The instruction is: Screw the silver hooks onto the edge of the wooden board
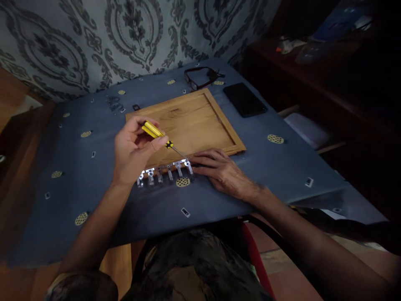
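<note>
My left hand [131,146] is closed round the yellow and black handle of a screwdriver [154,130]. The screwdriver's thin shaft slants down to the right, and its tip is at the right end of a silver metal hook rack [169,168]. Several hooks of the rack point toward me along the near edge of a framed wooden board [188,125]. My right hand [224,172] rests at the board's near edge, fingers stretched toward the rack's right end. Whether its fingertips press on the rack or hold something small cannot be made out.
On the blue patterned tablecloth [103,188], glasses [196,79] lie behind the board and a black phone [244,99] to its right. A small dark item [135,107] and a clear plastic packet [115,104] lie at the back left.
</note>
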A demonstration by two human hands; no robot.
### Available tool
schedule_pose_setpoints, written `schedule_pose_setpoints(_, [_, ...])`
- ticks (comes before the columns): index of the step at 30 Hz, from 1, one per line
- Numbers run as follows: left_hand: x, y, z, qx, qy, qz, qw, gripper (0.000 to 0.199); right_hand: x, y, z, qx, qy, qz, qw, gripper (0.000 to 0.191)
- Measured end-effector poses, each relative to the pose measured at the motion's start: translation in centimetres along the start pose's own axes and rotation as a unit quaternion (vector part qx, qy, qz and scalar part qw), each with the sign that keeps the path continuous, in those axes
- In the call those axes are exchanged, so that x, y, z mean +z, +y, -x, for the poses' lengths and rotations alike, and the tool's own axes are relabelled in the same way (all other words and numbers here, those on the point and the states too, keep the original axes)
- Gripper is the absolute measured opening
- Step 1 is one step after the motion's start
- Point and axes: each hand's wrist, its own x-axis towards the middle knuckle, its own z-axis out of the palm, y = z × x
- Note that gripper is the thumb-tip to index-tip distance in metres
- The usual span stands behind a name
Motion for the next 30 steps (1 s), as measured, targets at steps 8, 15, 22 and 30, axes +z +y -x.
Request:
schedule_pose_setpoints(8, [1.5, -0.7, 1.5, 0.069, 0.022, -0.068, 0.995, 0.030, 0.0, 0.0, -0.1, -0.008, 0.005, 0.001, 1.000, 0.047])
schedule_pose_setpoints(15, [2.0, -0.4, 2.2, 0.081, -0.001, -0.073, 0.994, 0.026, 0.1, 0.0, 0.0, 0.004, 0.000, -0.010, 1.000, 0.049])
schedule_pose_setpoints(22, [2.1, -0.4, 2.4, 0.086, -0.012, -0.093, 0.992, 0.027, 0.0, -0.1, -0.1, 0.003, -0.001, -0.009, 1.000, 0.050])
schedule_pose_setpoints(30, [1.9, -0.2, 2.4, 0.091, -0.044, -0.127, 0.987, 0.026, -0.2, -0.2, -0.2, -0.005, 0.003, -0.005, 1.000, 0.047])
